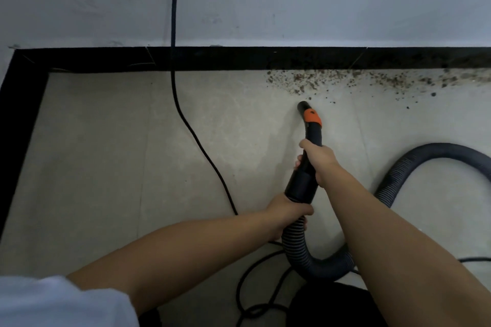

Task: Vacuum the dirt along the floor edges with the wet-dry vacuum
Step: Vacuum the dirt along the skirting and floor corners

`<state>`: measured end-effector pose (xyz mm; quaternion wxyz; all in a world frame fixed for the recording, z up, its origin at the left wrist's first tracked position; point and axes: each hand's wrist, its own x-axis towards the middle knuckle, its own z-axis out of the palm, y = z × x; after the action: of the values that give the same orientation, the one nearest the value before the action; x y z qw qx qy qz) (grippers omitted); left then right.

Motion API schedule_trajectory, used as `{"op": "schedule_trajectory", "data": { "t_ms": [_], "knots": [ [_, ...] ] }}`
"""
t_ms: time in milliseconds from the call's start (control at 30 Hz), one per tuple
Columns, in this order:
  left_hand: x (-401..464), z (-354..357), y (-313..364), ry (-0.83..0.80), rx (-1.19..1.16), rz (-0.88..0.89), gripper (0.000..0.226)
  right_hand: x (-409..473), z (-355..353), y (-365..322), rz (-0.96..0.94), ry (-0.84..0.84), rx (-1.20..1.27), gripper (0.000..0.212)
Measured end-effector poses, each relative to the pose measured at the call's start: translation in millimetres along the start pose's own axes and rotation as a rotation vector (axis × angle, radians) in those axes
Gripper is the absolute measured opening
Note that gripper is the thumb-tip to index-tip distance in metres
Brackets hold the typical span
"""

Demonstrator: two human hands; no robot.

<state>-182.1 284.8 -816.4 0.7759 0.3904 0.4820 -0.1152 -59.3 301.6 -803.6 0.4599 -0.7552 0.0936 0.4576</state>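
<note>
While both hands grip the vacuum line, the scene reads as follows.

Nozzle: the black nozzle [309, 121] with an orange collar [312, 117] points away from the person toward the wall; its open tip sits just short of the nearest dirt grains. Whether the tip touches the floor cannot be told.

Right hand: the right hand [317, 160] is wrapped around the rigid black tube just behind the orange collar. Fingers are curled closed round the tube; fingertips [298, 163] show on its left side.

Left hand: the left hand [288, 214] is closed on the joint where the black cuff [301, 184] meets the ribbed hose [303, 255], fingers pressed together round it.

Hose: the ribbed hose bends down from the left hand, loops under the right forearm and arcs up and off toward the right edge.

Dirt: brown and dark dirt [345, 79] lies scattered along the foot of the black baseboard [106, 60], from just beyond the nozzle tip to the right edge. The floor strip left of the nozzle looks clean.

Floor: pale tiled floor [106, 154], bounded by the baseboard at the far side and the left side.

Power cord: a black cord [174, 34] hangs down the white wall [318, 2], crosses the baseboard and runs over the floor toward the person, well left of the nozzle.

Sleeve: a white sleeve [53, 302] shows at the lower left.
</note>
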Motion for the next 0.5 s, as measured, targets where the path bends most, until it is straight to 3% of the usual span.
{"op": "schedule_trajectory", "data": {
  "t_ms": [333,500],
  "knots": [
    [-17.4,67.3,54.2,0.128,-0.132,0.084,0.013,7.1,-32.2,-74.7,0.039,-0.252,-0.306,0.014],
    [-20.9,89.1,72.5,0.167,-0.026,0.115,0.015,14.1,-60.3,-86.5,0.029,-0.247,-0.151,0.013]
  ]
}}
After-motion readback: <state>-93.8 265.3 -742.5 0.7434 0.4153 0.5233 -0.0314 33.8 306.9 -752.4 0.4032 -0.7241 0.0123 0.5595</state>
